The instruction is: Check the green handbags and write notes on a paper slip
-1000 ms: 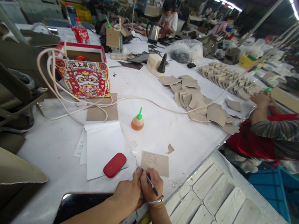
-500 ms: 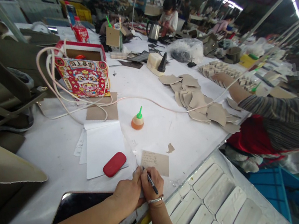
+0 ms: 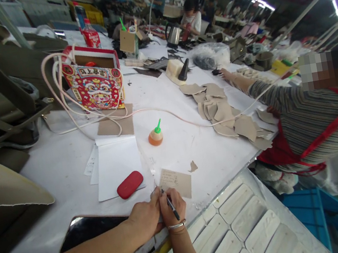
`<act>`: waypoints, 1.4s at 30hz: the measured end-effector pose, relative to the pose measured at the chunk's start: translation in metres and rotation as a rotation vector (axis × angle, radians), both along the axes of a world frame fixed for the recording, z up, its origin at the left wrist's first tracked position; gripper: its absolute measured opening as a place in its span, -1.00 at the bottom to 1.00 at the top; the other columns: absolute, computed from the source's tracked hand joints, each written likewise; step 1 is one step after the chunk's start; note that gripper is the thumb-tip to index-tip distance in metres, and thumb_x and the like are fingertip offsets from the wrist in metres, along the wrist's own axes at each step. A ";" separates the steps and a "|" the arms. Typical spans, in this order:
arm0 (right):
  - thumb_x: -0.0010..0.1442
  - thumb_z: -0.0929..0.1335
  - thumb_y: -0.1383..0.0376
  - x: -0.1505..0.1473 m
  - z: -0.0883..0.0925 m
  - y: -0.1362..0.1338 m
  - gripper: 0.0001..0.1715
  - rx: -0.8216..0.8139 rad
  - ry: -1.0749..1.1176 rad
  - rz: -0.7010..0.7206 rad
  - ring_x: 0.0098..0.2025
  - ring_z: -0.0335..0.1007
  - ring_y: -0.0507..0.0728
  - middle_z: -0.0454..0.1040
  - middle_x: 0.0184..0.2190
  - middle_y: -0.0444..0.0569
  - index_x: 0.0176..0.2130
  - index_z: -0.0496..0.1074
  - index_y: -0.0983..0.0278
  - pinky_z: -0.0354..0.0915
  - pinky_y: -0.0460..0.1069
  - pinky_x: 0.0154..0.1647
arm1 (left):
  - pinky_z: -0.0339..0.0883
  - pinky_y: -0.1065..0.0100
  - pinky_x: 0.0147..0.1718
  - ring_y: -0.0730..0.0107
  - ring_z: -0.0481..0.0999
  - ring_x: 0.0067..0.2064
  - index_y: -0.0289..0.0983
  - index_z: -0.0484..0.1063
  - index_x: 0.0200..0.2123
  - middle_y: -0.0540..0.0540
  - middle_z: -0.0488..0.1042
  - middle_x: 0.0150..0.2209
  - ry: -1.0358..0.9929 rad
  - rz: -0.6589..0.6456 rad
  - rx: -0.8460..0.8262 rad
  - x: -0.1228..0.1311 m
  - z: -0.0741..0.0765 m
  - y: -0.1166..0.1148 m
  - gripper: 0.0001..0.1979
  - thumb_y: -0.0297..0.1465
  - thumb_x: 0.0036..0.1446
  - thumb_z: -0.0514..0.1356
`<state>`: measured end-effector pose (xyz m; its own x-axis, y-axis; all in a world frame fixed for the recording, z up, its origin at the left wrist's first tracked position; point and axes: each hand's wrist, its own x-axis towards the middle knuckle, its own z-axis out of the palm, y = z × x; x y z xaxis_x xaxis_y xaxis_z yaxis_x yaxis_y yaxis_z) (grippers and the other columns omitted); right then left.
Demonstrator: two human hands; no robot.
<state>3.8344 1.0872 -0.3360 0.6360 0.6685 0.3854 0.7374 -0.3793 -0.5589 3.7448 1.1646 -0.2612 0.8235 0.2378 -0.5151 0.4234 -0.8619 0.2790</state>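
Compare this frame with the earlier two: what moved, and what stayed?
The co-worker's hand reached away across the table, past the tan pieces, their body leaning into view. No grip visibly changed. Unchanged: right hand gripping the pen on the tan card, left hand beside it, red case, glue bottle.

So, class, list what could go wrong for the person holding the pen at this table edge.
1. The right hand holds the pen at the table's edge; a slip could push the tan card off.
2. The co-worker's sleeve lies by the loose cable; a snag might tip the orange bottle.
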 end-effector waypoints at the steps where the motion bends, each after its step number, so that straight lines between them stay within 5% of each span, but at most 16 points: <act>1: 0.17 0.21 0.32 0.000 0.000 0.000 -0.79 0.000 -0.002 0.002 -0.48 0.26 0.03 0.31 -0.59 -0.15 -0.50 0.24 0.25 0.14 -0.10 -0.42 | 0.45 0.04 -0.34 -0.08 0.53 -0.24 -0.50 -0.06 0.28 -0.50 -0.16 0.29 -0.001 -0.004 0.002 0.000 -0.001 0.000 -0.21 -0.29 0.06 0.15; 42: 0.18 0.21 0.31 -0.002 -0.006 -0.003 -0.81 0.005 -0.027 -0.129 -0.50 0.28 0.05 0.36 -0.58 -0.14 -0.47 0.26 0.25 0.13 -0.10 -0.45 | 0.46 0.00 -0.37 -0.20 0.50 -0.21 -0.56 -0.02 0.26 -0.49 -0.19 0.29 -0.037 0.025 -0.022 -0.001 -0.004 -0.001 -0.22 -0.32 0.04 0.16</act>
